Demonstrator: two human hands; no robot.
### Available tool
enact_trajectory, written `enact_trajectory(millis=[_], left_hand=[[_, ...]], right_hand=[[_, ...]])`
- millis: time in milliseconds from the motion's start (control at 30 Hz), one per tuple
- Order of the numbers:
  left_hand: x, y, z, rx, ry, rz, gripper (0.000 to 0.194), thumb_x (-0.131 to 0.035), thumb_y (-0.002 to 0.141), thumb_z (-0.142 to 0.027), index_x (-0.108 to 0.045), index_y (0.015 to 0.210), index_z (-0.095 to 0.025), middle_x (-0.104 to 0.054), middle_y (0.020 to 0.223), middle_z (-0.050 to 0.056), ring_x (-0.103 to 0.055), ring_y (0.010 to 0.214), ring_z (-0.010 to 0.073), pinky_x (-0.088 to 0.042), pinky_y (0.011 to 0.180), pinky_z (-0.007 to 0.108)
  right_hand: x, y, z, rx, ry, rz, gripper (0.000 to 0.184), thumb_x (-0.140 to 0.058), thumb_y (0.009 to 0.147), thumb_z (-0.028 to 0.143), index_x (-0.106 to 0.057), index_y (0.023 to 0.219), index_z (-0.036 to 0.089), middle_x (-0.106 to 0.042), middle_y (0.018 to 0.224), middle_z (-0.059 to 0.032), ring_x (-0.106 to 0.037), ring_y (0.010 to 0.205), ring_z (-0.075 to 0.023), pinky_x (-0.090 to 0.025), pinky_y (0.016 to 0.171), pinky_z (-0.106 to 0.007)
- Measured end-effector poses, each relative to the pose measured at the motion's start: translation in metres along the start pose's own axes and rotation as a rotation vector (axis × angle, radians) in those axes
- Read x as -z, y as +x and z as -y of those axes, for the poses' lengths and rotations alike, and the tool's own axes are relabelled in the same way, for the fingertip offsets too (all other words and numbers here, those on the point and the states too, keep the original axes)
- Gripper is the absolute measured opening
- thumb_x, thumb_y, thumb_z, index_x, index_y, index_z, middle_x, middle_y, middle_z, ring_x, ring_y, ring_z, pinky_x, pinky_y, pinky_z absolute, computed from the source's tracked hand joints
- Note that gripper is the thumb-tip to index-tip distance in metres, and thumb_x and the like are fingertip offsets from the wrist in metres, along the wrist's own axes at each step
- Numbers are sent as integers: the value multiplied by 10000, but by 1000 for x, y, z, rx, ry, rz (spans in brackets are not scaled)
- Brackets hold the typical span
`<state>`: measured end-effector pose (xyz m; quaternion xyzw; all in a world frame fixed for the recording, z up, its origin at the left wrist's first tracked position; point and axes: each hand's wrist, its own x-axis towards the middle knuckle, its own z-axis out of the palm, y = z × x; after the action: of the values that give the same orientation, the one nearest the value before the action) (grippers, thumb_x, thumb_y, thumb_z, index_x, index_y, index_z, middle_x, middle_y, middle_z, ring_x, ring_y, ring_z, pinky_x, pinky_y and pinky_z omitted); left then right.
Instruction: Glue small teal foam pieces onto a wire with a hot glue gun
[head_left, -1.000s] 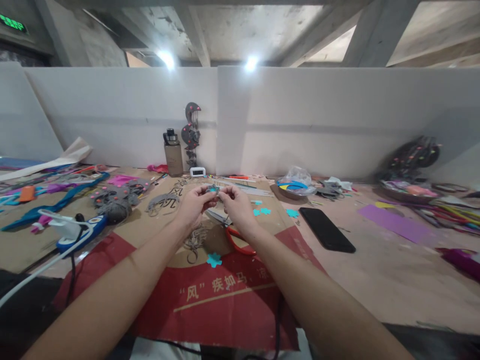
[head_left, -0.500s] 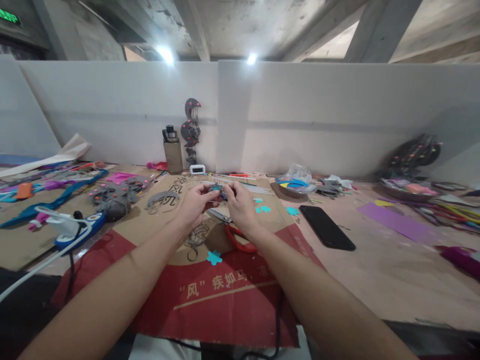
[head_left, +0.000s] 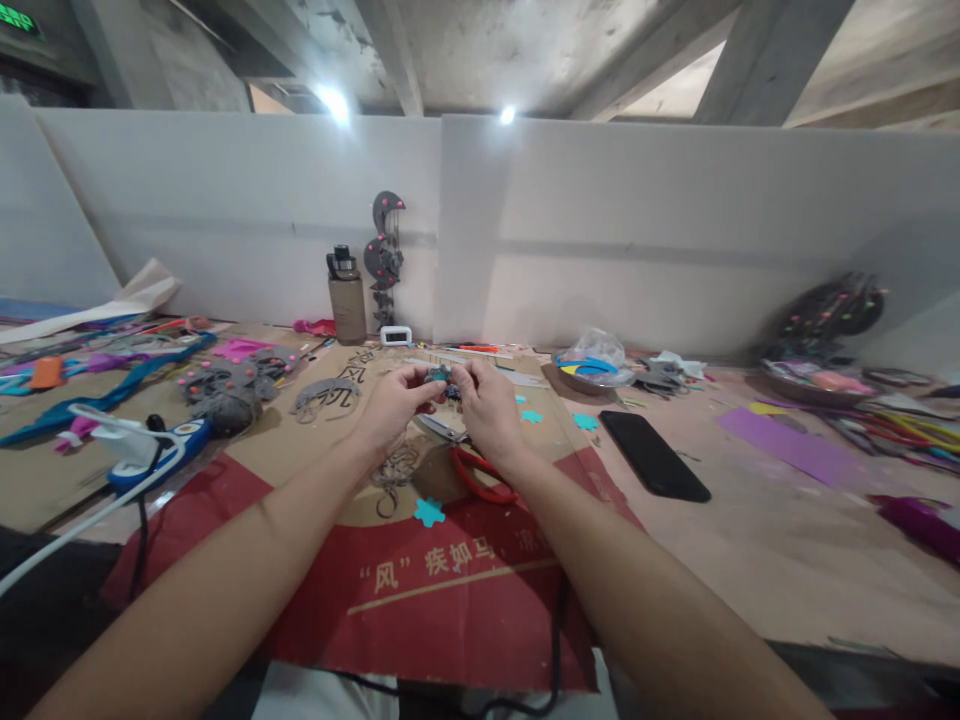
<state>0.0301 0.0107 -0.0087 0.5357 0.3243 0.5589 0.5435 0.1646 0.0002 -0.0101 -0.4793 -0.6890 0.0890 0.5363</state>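
Both hands meet over the cardboard, closed around a small dark teal piece (head_left: 438,375) whose kind I cannot make out. My left hand (head_left: 396,408) pinches its left side between thumb and fingers. My right hand (head_left: 487,412) grips the right side, fingers mostly hidden behind the thumb. Below them lie red-handled scissors (head_left: 484,482), blades pointing up-left. A tangle of thin grey cord (head_left: 397,470) rests under my left wrist. Nearer to me is a turquoise flower-shaped cutout (head_left: 430,513); smaller turquoise cutouts (head_left: 532,416) lie right of my right hand.
Beneath everything is a red-and-brown cardboard sheet (head_left: 450,630). A black phone (head_left: 654,456) and a bowl (head_left: 592,378) lie right. A bottle (head_left: 347,305) stands at the back. Grey pink-dotted pieces (head_left: 236,380) and a blue power strip (head_left: 176,455) sit left.
The hands stay together on the small piece, with slight finger movement. My right hand has moved a little to the right. The view has shifted slightly.
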Motion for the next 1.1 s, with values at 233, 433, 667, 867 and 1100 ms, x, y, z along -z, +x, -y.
enact_trajectory(millis=[233, 433, 667, 867, 1100], left_hand=[[0, 1, 2, -16, -7, 27, 232, -749, 591, -226, -683, 799, -148, -623, 727, 24, -548, 590, 93, -388, 521, 204], [0, 0, 2, -3, -9, 38, 258, -751, 592, -241, -686, 826, -155, -633, 749, 26, -558, 607, 97, -393, 538, 208], [0, 1, 2, 43, -20, 60, 275, -761, 589, -274, -688, 821, -146, -617, 707, 17, -551, 602, 92, -389, 536, 202], [2, 1, 3, 73, -37, 63, 275, -764, 576, -263, -666, 803, -144, -629, 735, 12, -578, 626, 98, -395, 546, 197], [1, 0, 3, 67, -5, 102, 315, -736, 609, -253, -666, 899, -150, -635, 782, 15, -578, 654, 99, -393, 564, 201]], right_hand=[[2, 1, 3, 3, -35, -4, 329, -366, 901, 398, -467, 656, 203, -519, 653, 0, -444, 649, -146, -292, 586, -263], [4, 0, 5, 7, -81, -6, 331, -354, 911, 376, -471, 655, 201, -508, 639, 1, -433, 625, -143, -276, 576, -267], [2, 1, 1, 27, -107, -5, 347, -340, 918, 386, -481, 661, 200, -519, 651, -3, -440, 629, -142, -275, 578, -268], [2, 1, 1, 16, -137, -2, 345, -348, 918, 377, -477, 655, 196, -512, 641, 6, -439, 622, -133, -273, 578, -258], [3, 2, 2, 9, -148, 7, 351, -342, 924, 362, -466, 640, 195, -506, 618, 7, -433, 597, -129, -262, 566, -256]])
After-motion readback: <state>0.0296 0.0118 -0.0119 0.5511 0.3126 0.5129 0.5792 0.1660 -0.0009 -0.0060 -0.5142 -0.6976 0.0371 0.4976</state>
